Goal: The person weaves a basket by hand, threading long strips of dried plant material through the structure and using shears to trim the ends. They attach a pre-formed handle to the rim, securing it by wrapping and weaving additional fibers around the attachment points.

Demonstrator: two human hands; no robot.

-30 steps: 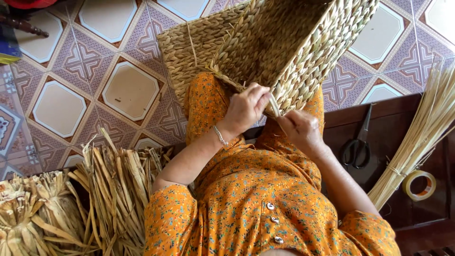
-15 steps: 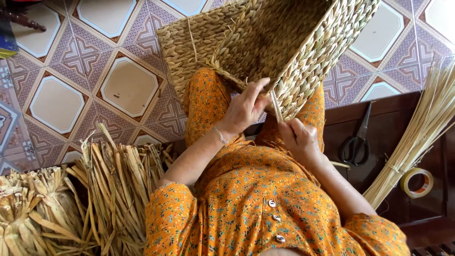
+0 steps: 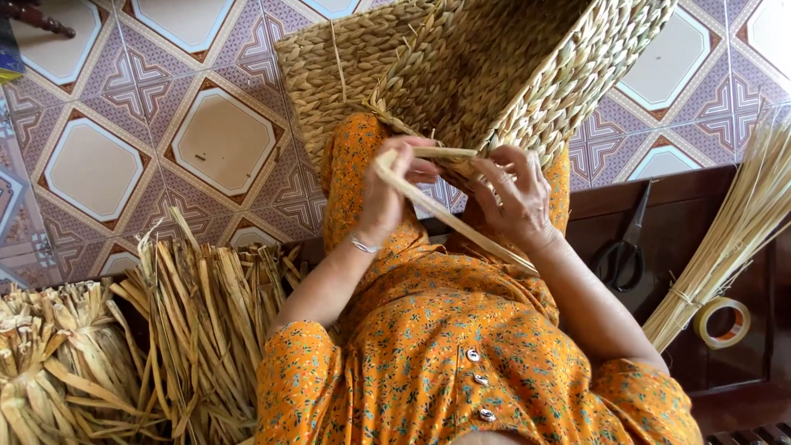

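Woven basket [image 3: 461, 74] cut off at top edge. Reed bundle [image 3: 733, 239] runs off right edge. Scissors [image 3: 622, 247] at right, blades probably shadowed, hard to tell.

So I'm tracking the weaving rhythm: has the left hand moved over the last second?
Yes. The left hand has drawn back from the woven basket rim toward the body, pulling a flat straw strip out with it.
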